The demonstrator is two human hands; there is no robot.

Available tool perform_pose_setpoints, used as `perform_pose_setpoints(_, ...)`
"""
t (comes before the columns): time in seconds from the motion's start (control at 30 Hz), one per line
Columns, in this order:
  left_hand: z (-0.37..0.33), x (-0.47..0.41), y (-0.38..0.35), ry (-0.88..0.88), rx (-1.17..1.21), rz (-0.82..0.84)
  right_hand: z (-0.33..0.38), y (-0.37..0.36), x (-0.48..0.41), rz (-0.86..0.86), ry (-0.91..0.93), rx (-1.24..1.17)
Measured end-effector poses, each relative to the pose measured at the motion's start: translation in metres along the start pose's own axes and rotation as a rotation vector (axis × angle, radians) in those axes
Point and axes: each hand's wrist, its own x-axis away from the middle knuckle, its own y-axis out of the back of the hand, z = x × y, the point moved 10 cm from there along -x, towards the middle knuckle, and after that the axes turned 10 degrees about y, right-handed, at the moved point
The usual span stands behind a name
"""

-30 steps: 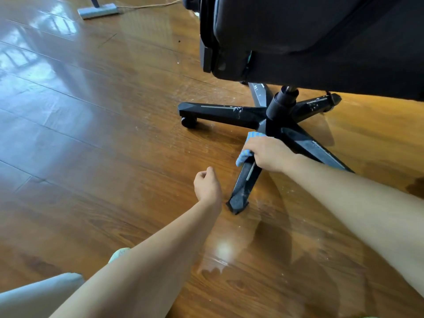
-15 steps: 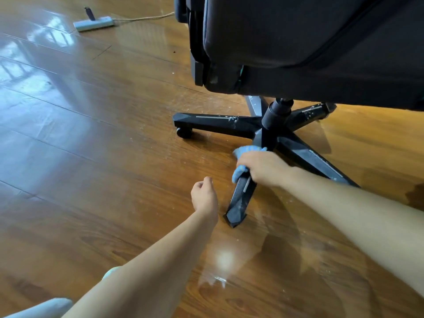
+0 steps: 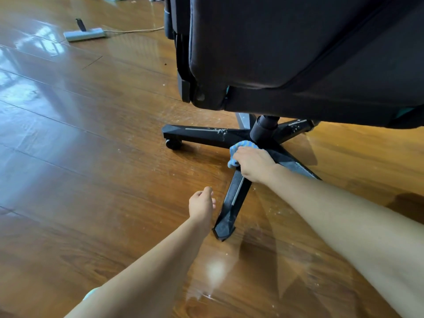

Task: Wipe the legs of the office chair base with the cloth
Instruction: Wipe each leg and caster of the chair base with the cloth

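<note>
The black office chair base point(image 3: 202, 134) spreads star-shaped legs over the wooden floor, under the dark seat point(image 3: 298, 53). My right hand point(image 3: 253, 165) presses a light blue cloth point(image 3: 238, 150) onto the upper end of the near leg point(image 3: 231, 207), close to the central column point(image 3: 263, 129). White specks of dirt show on the left leg and the far right leg. My left hand point(image 3: 202, 204) hovers loosely curled just left of the near leg, holding nothing and apart from it.
A grey power strip point(image 3: 83, 34) with a plug and a cord lies on the floor at the back left. White crumbs are scattered on the glossy floor point(image 3: 80, 157) around the base. A caster point(image 3: 173, 143) sits under the left leg's tip.
My right hand with the cloth slid down the near leg and back up toward the hub. The view tilted, so the chair seat fills more of the frame. The left hand stayed beside the leg.
</note>
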Motion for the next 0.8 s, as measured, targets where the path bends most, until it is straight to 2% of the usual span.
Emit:
perform_pose_setpoints(0.07,-0.002,-0.002,-0.002,-0.008,-0.01,-0.005,0.005,0.001,-0.004,-0.018,-0.036,0.051)
perform_pose_setpoints(0.17,0.0,-0.005,-0.002,-0.009,-0.04,0.0,0.035,-0.009,0.004,-0.026,0.047,0.127)
perform_pose_setpoints(0.27,0.003,-0.008,0.004,0.004,-0.071,-0.027,0.042,-0.015,0.015,0.029,0.16,0.006)
perform_pose_setpoints(0.37,0.004,-0.009,0.005,0.003,-0.083,-0.027,-0.002,-0.009,0.005,0.088,0.069,-0.157)
perform_pose_setpoints(0.47,0.006,-0.007,0.005,0.005,-0.083,-0.016,-0.032,-0.002,-0.002,0.002,-0.049,-0.236)
perform_pose_setpoints(0.53,0.007,-0.006,0.005,0.02,-0.09,-0.01,-0.022,-0.008,0.005,-0.076,-0.086,-0.272)
perform_pose_setpoints(0.67,0.016,-0.007,0.007,0.063,-0.103,-0.003,0.027,-0.019,0.038,-0.205,0.047,-0.231)
perform_pose_setpoints(0.8,0.016,-0.009,0.009,0.071,-0.108,-0.009,0.033,-0.02,0.039,-0.102,0.213,-0.255)
